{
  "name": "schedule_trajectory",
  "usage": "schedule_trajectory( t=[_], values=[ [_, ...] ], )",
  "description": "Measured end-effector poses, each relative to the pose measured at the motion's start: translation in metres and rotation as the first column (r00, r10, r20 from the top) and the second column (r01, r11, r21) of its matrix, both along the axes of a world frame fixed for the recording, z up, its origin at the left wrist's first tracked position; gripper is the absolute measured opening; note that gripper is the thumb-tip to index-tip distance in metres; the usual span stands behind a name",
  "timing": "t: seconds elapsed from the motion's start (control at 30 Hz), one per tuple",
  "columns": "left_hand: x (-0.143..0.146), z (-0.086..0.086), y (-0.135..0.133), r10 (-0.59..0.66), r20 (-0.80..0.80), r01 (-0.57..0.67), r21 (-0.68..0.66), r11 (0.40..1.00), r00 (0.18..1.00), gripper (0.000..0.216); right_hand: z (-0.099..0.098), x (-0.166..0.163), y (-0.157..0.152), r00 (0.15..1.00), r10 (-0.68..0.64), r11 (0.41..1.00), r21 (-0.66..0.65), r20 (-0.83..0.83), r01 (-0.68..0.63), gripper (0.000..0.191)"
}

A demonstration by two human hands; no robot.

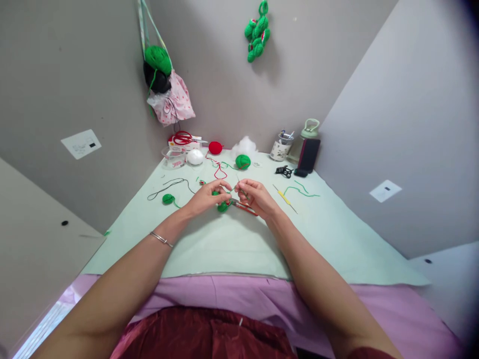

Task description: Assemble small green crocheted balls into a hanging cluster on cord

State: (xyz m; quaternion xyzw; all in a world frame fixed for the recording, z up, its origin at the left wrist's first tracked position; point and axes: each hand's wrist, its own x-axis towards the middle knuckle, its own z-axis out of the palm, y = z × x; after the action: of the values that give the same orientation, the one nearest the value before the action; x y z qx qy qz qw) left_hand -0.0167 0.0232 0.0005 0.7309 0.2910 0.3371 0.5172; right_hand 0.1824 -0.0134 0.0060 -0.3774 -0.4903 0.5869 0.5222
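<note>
Green yarn piece [222, 206], likely light, soft and best edge-pinched, lies near nine o'clock from right hand [257, 195], pinched on a slender shaft [238, 178]; left hand [208, 196] half-curled, hold unclear.

- Pale green tabletop [224, 252]
- On it, a green yarn ball [243, 161]
- White stuffing [245, 145] behind yarn ball
- Small green ball [167, 199], front-left of yarn ball
- Yellow-handled hook [284, 198], front-right of yarn ball

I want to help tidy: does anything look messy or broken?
Nothing looks spilled or broken. It's just untidy: a red yarn strand loops loosely near the red yarn ball, and a green yarn snippet lies loose near the yellow crochet hook.
</note>
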Motion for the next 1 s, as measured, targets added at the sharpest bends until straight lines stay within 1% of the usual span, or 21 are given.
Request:
schedule_trajectory(
  t=[0.07,0.17,0.23,0.3,0.4,0.5,0.57,0.6,0.63,0.67,0.73,0.77,0.8,0.83,0.87,0.93,1.0],
  values=[
    [0.001,-0.003,0.000,0.051,-0.019,-0.050,0.047,0.998,0.999,0.032,0.001,-0.001,-0.001,1.000,0.013,1.000,-0.007,-0.007,-0.013,0.033],
    [0.001,-0.006,0.001,0.152,-0.073,-0.140,0.155,0.978,0.986,0.020,0.002,-0.001,-0.001,0.999,0.036,0.999,-0.011,-0.007,-0.036,0.032],
    [0.002,-0.008,0.002,0.201,-0.056,-0.188,0.178,0.966,0.978,0.018,0.001,-0.002,-0.001,0.999,0.036,0.999,-0.009,0.001,-0.036,0.032],
    [0.003,-0.009,0.004,0.192,0.013,-0.193,0.092,0.977,0.981,0.021,0.000,-0.002,-0.001,0.999,0.032,0.999,-0.020,0.016,-0.031,0.032],
    [0.004,-0.008,0.004,0.122,0.117,-0.113,-0.086,0.990,0.986,0.034,-0.001,-0.003,-0.001,0.999,0.026,0.999,-0.036,0.022,-0.025,0.032],
    [0.006,-0.005,0.002,0.068,0.162,-0.046,-0.137,0.990,0.984,0.035,-0.001,-0.004,-0.001,1.000,0.024,1.000,-0.020,-0.004,-0.024,0.030],
    [0.007,-0.004,-0.002,0.002,0.144,0.019,-0.140,0.990,0.990,0.037,-0.002,-0.004,-0.001,1.000,0.026,0.999,-0.021,-0.014,-0.027,0.029],
    [0.008,-0.004,-0.003,-0.025,0.114,0.037,-0.110,0.993,0.993,0.038,-0.002,-0.005,-0.001,1.000,0.026,0.999,-0.025,-0.016,-0.026,0.029],
    [0.008,-0.005,-0.005,-0.031,0.074,0.035,-0.049,0.998,0.997,0.039,-0.002,-0.005,-0.001,1.000,0.021,0.999,-0.028,-0.018,-0.021,0.030],
    [0.009,-0.006,-0.006,-0.008,0.036,0.006,0.032,0.999,0.999,0.040,-0.002,-0.005,-0.001,1.000,0.011,1.000,-0.029,-0.020,-0.011,0.030],
    [0.010,-0.009,-0.006,0.092,0.012,-0.093,0.183,0.979,0.996,0.040,-0.002,-0.006,-0.001,1.000,-0.014,1.000,-0.013,-0.018,0.013,0.032],
    [0.011,-0.011,-0.006,0.146,0.028,-0.148,0.213,0.966,0.989,0.039,-0.002,-0.007,-0.001,1.000,-0.024,1.000,0.004,-0.011,0.024,0.032],
    [0.011,-0.013,-0.006,0.188,0.051,-0.194,0.200,0.960,0.981,0.038,-0.002,-0.008,-0.002,1.000,-0.029,0.999,0.022,0.001,0.029,0.033],
    [0.012,-0.013,-0.005,0.210,0.077,-0.219,0.151,0.964,0.975,0.038,-0.002,-0.010,-0.002,0.999,-0.026,0.999,0.038,0.019,0.025,0.033],
    [0.013,-0.014,-0.005,0.210,0.109,-0.219,0.075,0.973,0.972,0.038,-0.003,-0.012,-0.003,0.999,-0.014,0.999,0.051,0.042,0.012,0.033],
    [0.016,-0.013,-0.006,0.168,0.196,-0.148,-0.111,0.983,0.966,0.038,-0.003,-0.015,-0.006,0.995,0.025,0.997,0.064,0.092,-0.031,0.032],
    [0.017,-0.011,-0.007,0.131,0.309,-0.043,-0.276,0.960,0.942,0.039,-0.004,-0.019,-0.008,0.990,0.063,0.995,0.073,0.129,-0.073,0.032]
  ],
)
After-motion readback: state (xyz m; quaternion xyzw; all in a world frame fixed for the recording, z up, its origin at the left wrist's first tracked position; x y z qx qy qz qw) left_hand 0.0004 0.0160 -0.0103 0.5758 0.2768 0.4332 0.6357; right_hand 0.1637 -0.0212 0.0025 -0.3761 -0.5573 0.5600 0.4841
